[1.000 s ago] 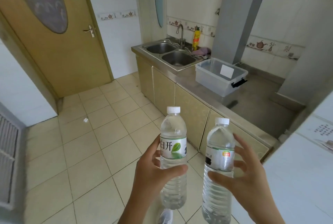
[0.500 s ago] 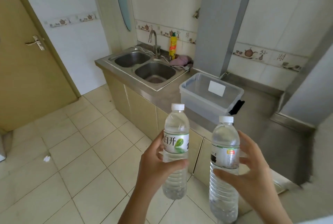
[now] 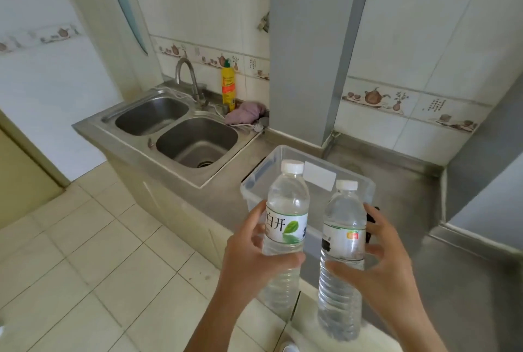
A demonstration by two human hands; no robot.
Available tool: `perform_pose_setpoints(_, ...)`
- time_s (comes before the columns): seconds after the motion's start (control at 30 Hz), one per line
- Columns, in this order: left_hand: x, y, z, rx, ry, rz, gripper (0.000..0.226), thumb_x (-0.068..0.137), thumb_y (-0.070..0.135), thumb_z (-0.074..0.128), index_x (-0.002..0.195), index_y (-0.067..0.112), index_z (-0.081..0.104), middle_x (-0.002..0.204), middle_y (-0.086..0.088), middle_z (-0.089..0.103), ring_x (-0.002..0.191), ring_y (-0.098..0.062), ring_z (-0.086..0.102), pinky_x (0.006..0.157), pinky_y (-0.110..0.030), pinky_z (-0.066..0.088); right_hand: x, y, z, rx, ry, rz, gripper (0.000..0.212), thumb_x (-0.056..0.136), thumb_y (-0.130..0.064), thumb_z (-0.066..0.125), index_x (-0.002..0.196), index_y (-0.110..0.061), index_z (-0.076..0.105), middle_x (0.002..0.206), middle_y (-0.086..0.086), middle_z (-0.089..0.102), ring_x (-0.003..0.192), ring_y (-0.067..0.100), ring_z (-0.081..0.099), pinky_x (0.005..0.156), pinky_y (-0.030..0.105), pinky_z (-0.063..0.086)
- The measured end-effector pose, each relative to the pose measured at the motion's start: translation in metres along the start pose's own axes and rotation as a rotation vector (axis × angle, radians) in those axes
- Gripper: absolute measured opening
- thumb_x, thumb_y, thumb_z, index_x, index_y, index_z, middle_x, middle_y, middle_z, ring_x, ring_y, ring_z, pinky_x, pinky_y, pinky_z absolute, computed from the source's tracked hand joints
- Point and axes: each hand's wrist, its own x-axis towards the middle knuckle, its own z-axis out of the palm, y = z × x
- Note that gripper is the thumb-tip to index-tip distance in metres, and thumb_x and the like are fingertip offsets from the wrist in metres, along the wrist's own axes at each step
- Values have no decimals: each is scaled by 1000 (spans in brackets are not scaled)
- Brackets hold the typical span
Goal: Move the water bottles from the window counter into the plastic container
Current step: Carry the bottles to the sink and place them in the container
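I hold two clear water bottles upright, side by side, in front of me. My left hand (image 3: 254,261) grips the bottle with the green-leaf label (image 3: 285,210). My right hand (image 3: 379,266) grips the second bottle (image 3: 343,227), which has a small red and yellow mark on its label. Both have white caps. Just behind them, on the steel counter, stands the clear plastic container (image 3: 254,184), open at the top, with a white label on its far wall. The bottles cover most of its near side.
A double steel sink (image 3: 175,131) with a tap lies left of the container, with a yellow bottle (image 3: 228,85) and a pink cloth (image 3: 245,113) behind it. A grey pillar (image 3: 308,49) rises behind the container. The steel counter (image 3: 402,199) runs on to the right. Tiled floor lies at left.
The view has come closer to the counter and turned right. The container now sits directly behind the two bottles, which stay gripped in my hands. The door has left the view.
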Motion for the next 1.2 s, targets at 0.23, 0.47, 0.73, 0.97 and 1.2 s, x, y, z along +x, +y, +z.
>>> perform_pose_setpoints(0.23,133,32,34,56,-139,110,91,44,49,89,118,69,40,114,23,66,105,-3,64,90,-36,58,117,-2,-3,28,79,-17,103,51,3,89,120,-53,38,111,-28,53,89,-13,57,60,8,50)
perform_pose_setpoints(0.47,232,28,84,49,-367,127,96,55,14,94,121,56,39,116,17,65,107,-7,65,93,-40,57,185,29,-5,-14,209,50,104,51,2,90,134,-37,39,117,-20,55,94,-5,59,72,21,50)
perform_pose_setpoints(0.73,275,-13,137,158,-412,115,91,54,11,94,112,48,35,104,26,58,94,1,62,78,-11,48,214,81,1,-93,367,158,86,58,-6,88,107,-61,42,119,-5,60,101,13,62,85,36,54)
perform_pose_setpoints(0.97,283,-51,154,117,-382,86,88,49,3,93,119,26,44,116,5,54,105,-2,53,78,0,40,209,98,5,-195,398,244,69,63,-20,87,108,-51,45,104,-26,58,95,3,59,77,21,47)
perform_pose_setpoints(1.2,293,-57,163,137,-396,110,91,51,7,95,114,39,38,117,13,46,109,3,49,82,-1,39,216,95,6,-423,437,148,69,62,-17,88,121,-26,54,112,-7,59,109,17,52,82,28,42)
